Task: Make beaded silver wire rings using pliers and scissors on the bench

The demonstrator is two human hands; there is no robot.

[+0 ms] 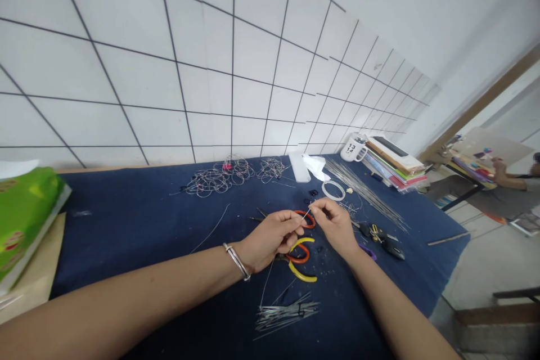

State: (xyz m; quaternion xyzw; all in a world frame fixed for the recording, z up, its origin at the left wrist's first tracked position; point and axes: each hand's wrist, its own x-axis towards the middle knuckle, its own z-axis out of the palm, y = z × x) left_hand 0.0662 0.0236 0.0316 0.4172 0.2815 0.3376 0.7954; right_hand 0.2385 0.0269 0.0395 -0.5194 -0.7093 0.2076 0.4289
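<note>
My left hand point(282, 232), with a silver bangle on its wrist, pinches a thin metal wire point(306, 212). The fingertips of my right hand point(335, 224) are closed on the same wire a short way to the right. Beneath my hands lie scissors with orange handles point(300, 254) and pliers with yellow handles point(304, 277), their jaws partly hidden by my left hand. Nearer to me is a heap of short straight wire pieces point(287, 314). A single long curved wire point(216, 226) rests left of my hand.
Coiled wire loops with pinkish bits point(211, 180) lie by the wall. Long straight wires point(367, 191), a white ring point(333, 190), keys point(375, 230) and a mug point(353, 151) sit right. A green package point(29, 214) stands left. Another person's hand point(500, 171) shows far right.
</note>
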